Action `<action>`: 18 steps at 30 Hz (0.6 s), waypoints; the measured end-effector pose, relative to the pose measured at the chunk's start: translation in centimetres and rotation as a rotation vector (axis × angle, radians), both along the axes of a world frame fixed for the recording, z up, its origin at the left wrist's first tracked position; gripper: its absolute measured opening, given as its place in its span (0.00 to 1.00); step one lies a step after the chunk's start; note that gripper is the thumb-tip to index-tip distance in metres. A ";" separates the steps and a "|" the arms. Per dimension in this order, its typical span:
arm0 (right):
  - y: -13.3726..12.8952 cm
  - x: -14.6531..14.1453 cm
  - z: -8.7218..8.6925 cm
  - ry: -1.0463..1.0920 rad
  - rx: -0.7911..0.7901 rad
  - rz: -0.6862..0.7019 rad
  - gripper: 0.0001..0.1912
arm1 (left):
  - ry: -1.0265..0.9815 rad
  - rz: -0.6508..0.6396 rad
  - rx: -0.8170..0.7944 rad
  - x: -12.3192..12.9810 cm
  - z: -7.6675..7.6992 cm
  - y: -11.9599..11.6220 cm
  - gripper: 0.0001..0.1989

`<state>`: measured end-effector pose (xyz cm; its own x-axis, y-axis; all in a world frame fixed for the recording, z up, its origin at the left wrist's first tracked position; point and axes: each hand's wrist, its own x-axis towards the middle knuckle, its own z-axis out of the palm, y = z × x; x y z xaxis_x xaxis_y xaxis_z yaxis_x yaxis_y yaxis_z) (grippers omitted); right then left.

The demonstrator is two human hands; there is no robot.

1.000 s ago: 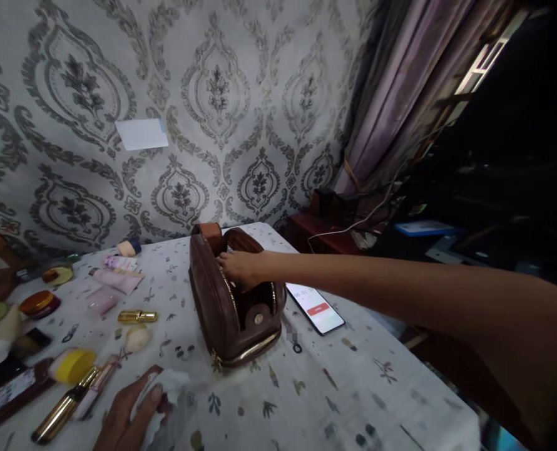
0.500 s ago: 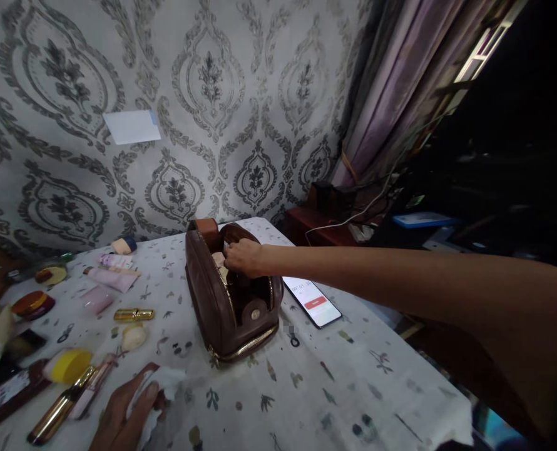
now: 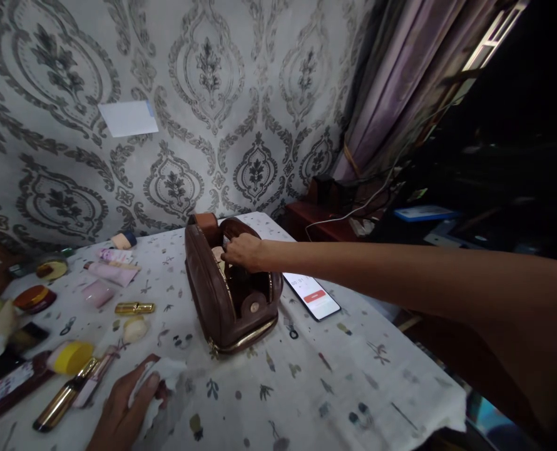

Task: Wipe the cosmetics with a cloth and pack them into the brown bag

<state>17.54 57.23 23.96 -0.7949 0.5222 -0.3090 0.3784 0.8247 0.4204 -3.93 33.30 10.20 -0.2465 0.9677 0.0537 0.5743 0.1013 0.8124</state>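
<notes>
A brown leather-look toiletry bag (image 3: 208, 288) stands unzipped on the table, its gold zip teeth and a snap flap showing at the front. My right hand (image 3: 243, 252) reaches into its opening with the fingers curled closed, and what they hold, if anything, is hidden. A pale item (image 3: 219, 255) shows inside the bag, just left of those fingers. Low in the view, my left hand (image 3: 131, 401) grips a crumpled white wipe (image 3: 163, 376) between thumb and fingers, over the tablecloth. A gold lipstick tube (image 3: 134, 308) and a small round cream-coloured item (image 3: 134, 330) lie between that hand and the bag.
Cosmetics crowd the left side: a pink tube (image 3: 112, 273), an orange-lidded jar (image 3: 34, 299), a yellow-capped container (image 3: 73, 357), a black-and-gold tube (image 3: 65, 394) and a dark red bottle (image 3: 13, 385). A lit phone (image 3: 313, 297) lies right of the bag, beneath my right forearm.
The view has shifted slightly. Both hands keep nearly the same place and grip, the right one inside the bag's opening and the left one around the wipe.
</notes>
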 end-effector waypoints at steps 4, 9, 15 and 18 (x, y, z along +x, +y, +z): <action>-0.3 0.2 1.2 0.017 -0.007 -0.010 0.18 | 0.022 0.009 -0.034 -0.7 -0.4 0.0 0.22; -2.8 2.0 4.1 0.151 0.032 0.043 0.12 | -0.011 0.014 -0.043 -1.2 -0.5 0.2 0.22; -12.2 4.1 -0.2 0.767 -0.108 0.314 0.11 | -0.125 0.076 -0.099 -1.0 -0.7 0.4 0.28; -15.6 4.1 -5.8 0.874 -0.348 0.503 0.08 | -0.134 0.234 -0.130 -2.5 -2.1 0.1 0.30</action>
